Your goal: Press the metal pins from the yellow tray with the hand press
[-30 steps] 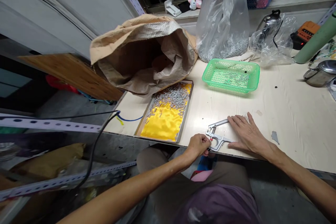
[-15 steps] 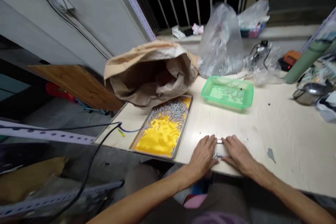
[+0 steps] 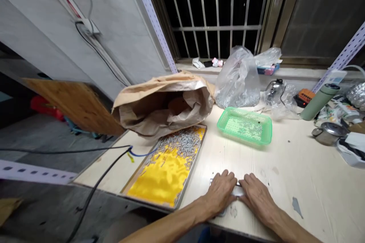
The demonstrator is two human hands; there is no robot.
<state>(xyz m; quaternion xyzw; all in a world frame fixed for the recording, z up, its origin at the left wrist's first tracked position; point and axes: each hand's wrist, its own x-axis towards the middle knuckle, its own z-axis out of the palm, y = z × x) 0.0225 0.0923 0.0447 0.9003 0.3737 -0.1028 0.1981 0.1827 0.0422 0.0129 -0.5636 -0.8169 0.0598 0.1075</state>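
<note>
Both hands are at the front of the pale table, side by side with their fingertips almost meeting. Between them shows a flat silvery metal piece, mostly covered by the fingers. My left hand is closed over its left part, and a bit of silvery edge sticks out beyond the knuckles. On the other end, my right hand presses with fingers and thumb. The exact kind of piece is hidden. To the left lies a shallow tray with yellow cloth and many small screws.
Behind the hands is a green plastic basket holding some screws. A large open paper sack leans over the tray. Farther back stand a clear bag, a green bottle and a metal cup. A black cable crosses the left side.
My view has tipped upward, so the table and hands sit lower in the picture. Both hands remain on the silvery piece, and more of it shows between them.
</note>
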